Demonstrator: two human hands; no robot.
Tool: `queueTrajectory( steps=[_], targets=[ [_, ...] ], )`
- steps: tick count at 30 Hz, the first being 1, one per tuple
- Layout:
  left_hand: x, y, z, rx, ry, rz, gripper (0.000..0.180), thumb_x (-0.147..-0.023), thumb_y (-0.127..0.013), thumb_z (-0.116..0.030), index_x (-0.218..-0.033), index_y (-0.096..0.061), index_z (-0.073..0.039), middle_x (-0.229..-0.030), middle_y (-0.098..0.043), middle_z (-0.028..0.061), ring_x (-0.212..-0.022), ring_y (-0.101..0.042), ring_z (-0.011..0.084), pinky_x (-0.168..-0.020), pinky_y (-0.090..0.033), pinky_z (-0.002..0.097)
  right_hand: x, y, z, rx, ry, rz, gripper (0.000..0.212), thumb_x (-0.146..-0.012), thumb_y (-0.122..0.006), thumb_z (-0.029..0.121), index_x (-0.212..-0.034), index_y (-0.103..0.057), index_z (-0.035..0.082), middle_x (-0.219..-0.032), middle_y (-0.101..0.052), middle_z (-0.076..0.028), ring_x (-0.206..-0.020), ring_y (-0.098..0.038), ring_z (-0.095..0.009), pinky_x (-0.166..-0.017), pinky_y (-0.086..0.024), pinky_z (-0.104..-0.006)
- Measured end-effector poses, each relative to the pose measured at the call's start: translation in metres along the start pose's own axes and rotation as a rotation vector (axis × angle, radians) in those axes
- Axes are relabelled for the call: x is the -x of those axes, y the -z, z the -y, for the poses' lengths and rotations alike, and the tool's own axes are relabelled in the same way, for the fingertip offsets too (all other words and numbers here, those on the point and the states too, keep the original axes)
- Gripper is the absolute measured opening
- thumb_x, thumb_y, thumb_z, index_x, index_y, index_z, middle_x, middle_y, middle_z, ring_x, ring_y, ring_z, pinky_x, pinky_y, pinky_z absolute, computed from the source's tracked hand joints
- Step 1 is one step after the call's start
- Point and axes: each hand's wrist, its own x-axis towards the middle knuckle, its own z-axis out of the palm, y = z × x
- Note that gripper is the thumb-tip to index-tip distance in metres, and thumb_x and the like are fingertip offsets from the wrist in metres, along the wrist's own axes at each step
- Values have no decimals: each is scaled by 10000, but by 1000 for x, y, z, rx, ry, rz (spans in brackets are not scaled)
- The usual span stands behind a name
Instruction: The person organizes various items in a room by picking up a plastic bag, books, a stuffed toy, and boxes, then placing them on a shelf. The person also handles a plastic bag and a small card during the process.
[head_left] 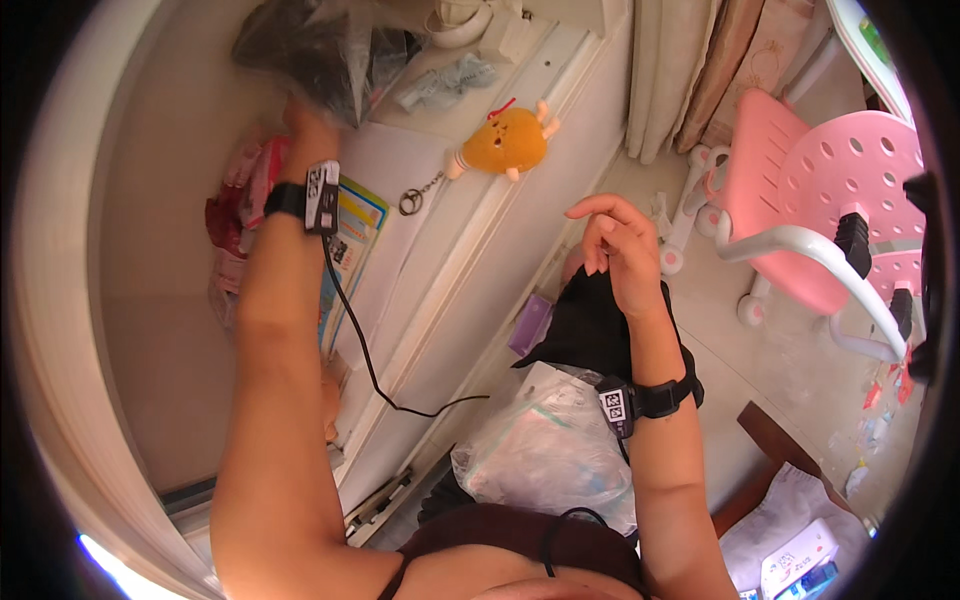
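The left hand (308, 122) reaches to the far end of a white ledge (500, 215), where it meets the lower edge of a dark, translucent plastic bag (325, 55). The bag covers the fingers of this hand; whether they are closed on it cannot be told. The bag lies at the top of the view, just beside a small crumpled clear packet (447, 82). The right hand (622, 250) is raised in the air to the right of the ledge, its fingers loosely bent, the index finger extended to the left. On the ledge, between the two hands, lies an orange plush toy (508, 140) with a chain and a metal ring (411, 202) at its left end. A white sheet (405, 155) lies near the left wrist; a colourful booklet (365, 215) is partly hidden behind the left forearm. Red and pink packaging (230, 230) is on the far side of that forearm. A clear plastic bag with pale contents (545, 450) sits by the person's lap. A pink chair (775, 200) stands on the floor (720, 345) at right, and a curtain (672, 75) hangs beyond the ledge.
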Motion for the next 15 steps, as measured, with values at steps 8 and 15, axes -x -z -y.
queueTrajectory(
  steps=[8, 15],
  targets=[
    [-43, -34, 32, -242, -40, 11, 604, -833, -742, -347, -1333, -571, -56, -1251, -659, 196, -1137, -645, 351, -956, -538, 426, -11, 4, 1, -19, -30, 0, 341, -960, -525, 280, -1080, -693, 9, -593, -581, -11, -535, -489, -64, -535, -348, -218],
    [-39, -42, 46, -296, -65, 14, 623, -807, -762, -353, -1328, -578, -65, -1249, -661, 202, -1140, -644, 364, -957, -536, 431, -15, -1, -2, -28, -38, 11, 332, -949, -526, 256, -1094, -685, 3, -612, -592, -15, -543, -486, -69, -548, -351, -219]
  ],
)
